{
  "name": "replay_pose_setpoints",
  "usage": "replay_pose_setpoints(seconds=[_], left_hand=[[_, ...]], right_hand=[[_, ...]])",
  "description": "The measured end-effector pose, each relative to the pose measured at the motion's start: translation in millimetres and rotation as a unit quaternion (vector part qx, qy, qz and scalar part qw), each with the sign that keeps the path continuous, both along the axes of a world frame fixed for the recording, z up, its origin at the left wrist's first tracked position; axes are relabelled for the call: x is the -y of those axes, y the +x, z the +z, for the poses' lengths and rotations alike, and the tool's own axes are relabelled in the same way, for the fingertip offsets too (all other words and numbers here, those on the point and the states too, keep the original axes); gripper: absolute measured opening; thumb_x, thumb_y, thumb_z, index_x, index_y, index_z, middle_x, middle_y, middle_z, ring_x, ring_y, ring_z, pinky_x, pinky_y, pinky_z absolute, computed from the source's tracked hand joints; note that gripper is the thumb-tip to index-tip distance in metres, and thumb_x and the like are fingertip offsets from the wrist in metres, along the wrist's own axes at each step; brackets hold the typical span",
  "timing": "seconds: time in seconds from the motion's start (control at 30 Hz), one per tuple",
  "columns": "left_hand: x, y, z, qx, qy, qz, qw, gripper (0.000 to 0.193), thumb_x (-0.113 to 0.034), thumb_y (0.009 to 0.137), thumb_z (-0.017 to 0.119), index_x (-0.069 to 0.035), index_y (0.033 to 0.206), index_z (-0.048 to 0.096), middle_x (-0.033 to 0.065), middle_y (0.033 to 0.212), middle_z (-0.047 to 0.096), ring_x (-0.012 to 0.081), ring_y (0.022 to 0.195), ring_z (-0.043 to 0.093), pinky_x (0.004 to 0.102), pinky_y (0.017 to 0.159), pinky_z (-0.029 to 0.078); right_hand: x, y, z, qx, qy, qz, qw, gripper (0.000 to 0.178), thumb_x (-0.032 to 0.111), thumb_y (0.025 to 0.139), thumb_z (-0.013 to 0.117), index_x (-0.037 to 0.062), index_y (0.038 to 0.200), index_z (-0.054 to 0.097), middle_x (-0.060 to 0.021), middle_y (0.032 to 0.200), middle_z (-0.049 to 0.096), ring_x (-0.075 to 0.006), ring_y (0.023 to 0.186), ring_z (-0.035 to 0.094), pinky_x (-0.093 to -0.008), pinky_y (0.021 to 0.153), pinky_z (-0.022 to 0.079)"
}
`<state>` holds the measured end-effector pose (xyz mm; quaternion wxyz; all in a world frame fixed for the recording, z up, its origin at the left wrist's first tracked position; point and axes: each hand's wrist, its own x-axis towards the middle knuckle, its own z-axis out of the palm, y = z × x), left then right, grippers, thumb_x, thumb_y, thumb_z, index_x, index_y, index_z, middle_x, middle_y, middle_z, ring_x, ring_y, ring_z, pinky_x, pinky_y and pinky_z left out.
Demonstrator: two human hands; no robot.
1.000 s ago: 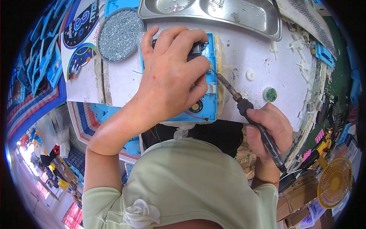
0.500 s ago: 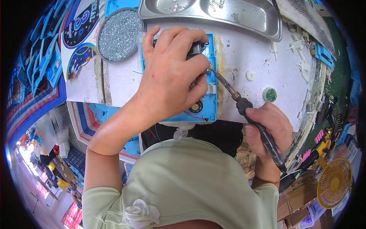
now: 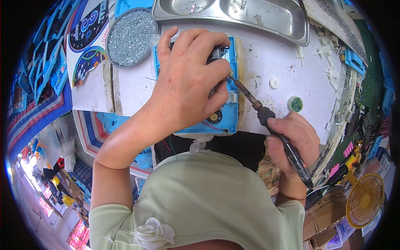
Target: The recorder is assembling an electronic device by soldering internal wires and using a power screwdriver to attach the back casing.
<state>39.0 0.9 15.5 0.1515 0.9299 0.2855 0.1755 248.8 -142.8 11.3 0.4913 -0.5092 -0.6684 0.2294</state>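
Note:
A blue plastic casing [image 3: 227,118] lies on a padded base in front of me, with a small round speaker [image 3: 215,117] and thin wires inside it. My left hand [image 3: 183,79] arches over the casing, fingers bent and closed around its inner parts. A black part [image 3: 216,53] shows partly beneath those fingers; what the thumb and forefinger pinch is hidden. In my right hand [image 3: 296,139] is a soldering iron [image 3: 268,118], gripped by its dark handle. Its tip reaches into the casing right beside my left fingertips, apparently touching a small spot there.
A round tray [image 3: 131,39] full of small screws stands at the far left. Behind the casing is a steel compartment tray [image 3: 258,16] with springs. To the right lie a green-filled tub [image 3: 295,103], a white disc [image 3: 273,82] and white plastic pieces [image 3: 327,54].
Almost nothing differs. My left hand has shifted very slightly, and the soldering iron stays at the same spot in the casing.

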Motion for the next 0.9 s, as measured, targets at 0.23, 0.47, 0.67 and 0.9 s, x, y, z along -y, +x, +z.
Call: replay_pose_setpoints(seconds=[0.23, 0.47, 0.67, 0.9], left_hand=[[0.1, 0.1, -0.3, 0.000, 0.000, 0.006, 1.000, 0.017, -0.009, 0.068, 0.075, -0.010, 0.079, 0.063, 0.0099, 0.128, 0.060, 0.0334, 0.124, 0.053, 0.0593, 0.113, 0.025], [-0.4, 0.4, -0.7, 0.002, -0.006, 0.005, 1.000, 0.017, -0.008, 0.068, 0.075, -0.010, 0.079, 0.062, 0.0098, 0.127, 0.060, 0.0335, 0.124, 0.053, 0.0590, 0.112, 0.026], [0.0, 0.8, 0.0, 0.001, -0.004, 0.005, 1.000, 0.017, -0.008, 0.069, 0.074, -0.010, 0.079, 0.061, 0.0099, 0.127, 0.061, 0.0334, 0.124, 0.053, 0.0591, 0.112, 0.026], [0.1, 1.0, 0.6, -0.004, -0.001, 0.004, 1.000, 0.016, -0.009, 0.069, 0.074, -0.010, 0.079, 0.062, 0.0102, 0.127, 0.061, 0.0336, 0.124, 0.053, 0.0593, 0.112, 0.026]], right_hand=[[0.0, 0.7, -1.1, 0.008, 0.003, 0.000, 1.000, 0.026, 0.006, 0.082, 0.079, -0.0008, 0.106, 0.071, -0.0060, 0.066, 0.060, -0.0199, 0.051, 0.052, -0.0314, 0.048, 0.038], [-1.4, 1.4, -3.2, 0.002, 0.008, 0.001, 1.000, 0.026, 0.005, 0.082, 0.078, -0.0010, 0.106, 0.071, -0.0063, 0.066, 0.061, -0.0199, 0.051, 0.052, -0.0316, 0.048, 0.038], [0.9, 2.7, -6.3, -0.016, 0.013, -0.009, 1.000, 0.026, 0.005, 0.081, 0.078, -0.0017, 0.105, 0.071, -0.0071, 0.066, 0.061, -0.0199, 0.051, 0.052, -0.0317, 0.048, 0.038], [1.5, 4.3, -5.5, -0.017, 0.020, -0.011, 1.000, 0.027, 0.006, 0.081, 0.078, -0.0029, 0.105, 0.071, -0.0073, 0.066, 0.061, -0.0196, 0.052, 0.052, -0.0316, 0.048, 0.038]])
